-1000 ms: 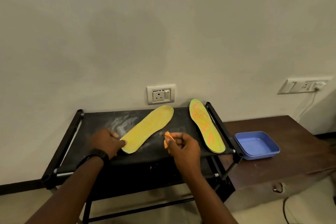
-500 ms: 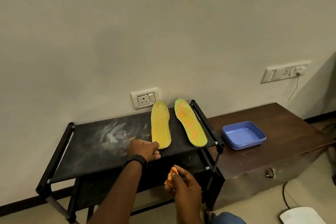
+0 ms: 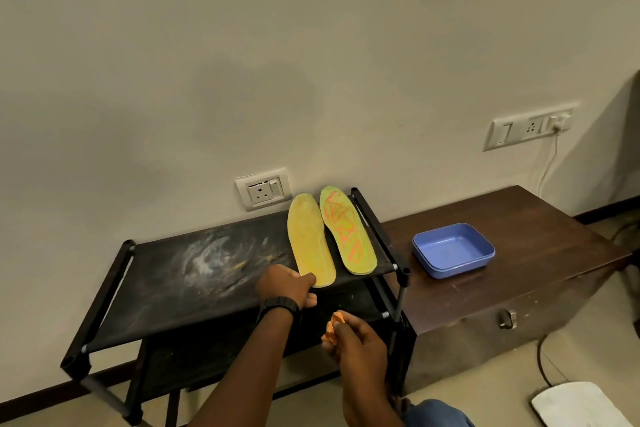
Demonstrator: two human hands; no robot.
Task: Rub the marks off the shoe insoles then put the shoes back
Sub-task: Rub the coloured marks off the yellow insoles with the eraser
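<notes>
Two yellow-green insoles lie side by side at the right end of the black rack's top shelf [image 3: 180, 288]. The plain yellow insole [image 3: 310, 239] shows no marks. The marked insole [image 3: 346, 229] to its right carries orange scribbles. My left hand [image 3: 285, 286] holds the heel end of the plain insole, thumb on top. In front of the rack, below the shelf edge, my right hand [image 3: 356, 340] pinches a small orange eraser piece [image 3: 332, 328], away from both insoles. No shoes are in view.
White smears cover the shelf's left middle. A blue plastic tray [image 3: 485, 246] sits on a dark wooden chest [image 3: 536, 229] right of the rack. Wall sockets [image 3: 263, 189] are behind; a white object [image 3: 581, 404] lies on the floor at bottom right.
My left hand has swung the plain insole from a slant on the shelf's middle to lie straight beside the marked one. My right hand has dropped off the shelf with the eraser.
</notes>
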